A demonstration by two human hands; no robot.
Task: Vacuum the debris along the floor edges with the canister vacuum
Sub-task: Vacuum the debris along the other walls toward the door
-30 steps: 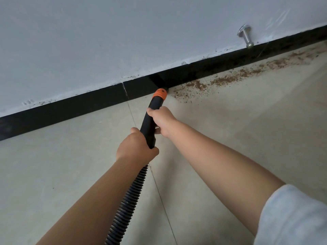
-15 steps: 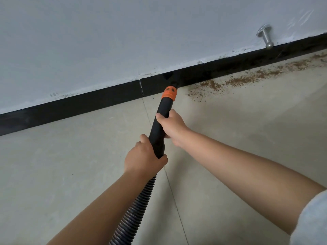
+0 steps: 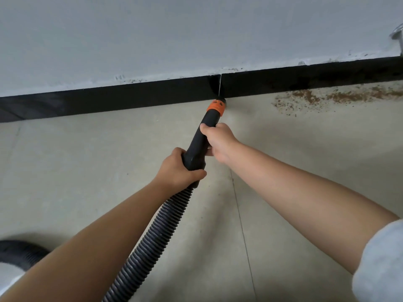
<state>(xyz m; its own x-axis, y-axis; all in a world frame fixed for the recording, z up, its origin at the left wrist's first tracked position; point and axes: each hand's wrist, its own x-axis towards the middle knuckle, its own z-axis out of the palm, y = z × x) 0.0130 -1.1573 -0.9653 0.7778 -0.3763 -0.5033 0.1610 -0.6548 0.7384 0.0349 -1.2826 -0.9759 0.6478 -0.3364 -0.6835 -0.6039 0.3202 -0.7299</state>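
We are gripping the black plastic vacuum nozzle tube (image 3: 201,140) with our right hand (image 3: 220,142) forward to steer and our left hand (image 3: 177,168) clenched at the ribbed grey hose (image 3: 152,232) joint, pressing its orange tip (image 3: 215,107) against the black baseboard (image 3: 130,99), left of the brown crumbly debris (image 3: 327,97) lying along the beige tile floor (image 3: 87,160) edge.

I am indoors in what looks like a room of a home, bare along this stretch: a plain white painted wall (image 3: 174,33) meets a black baseboard (image 3: 130,99), and below the baseboard lies a floor of large pale tiles (image 3: 76,171) with thin grout lines. Above the baseboard at its far right end, a metal door stopper (image 3: 398,37) sticks out of the wall, the sort fitted behind a house door. Just below the baseboard toward that same end, brown crumbly debris (image 3: 327,97) is strewn on the tiles.
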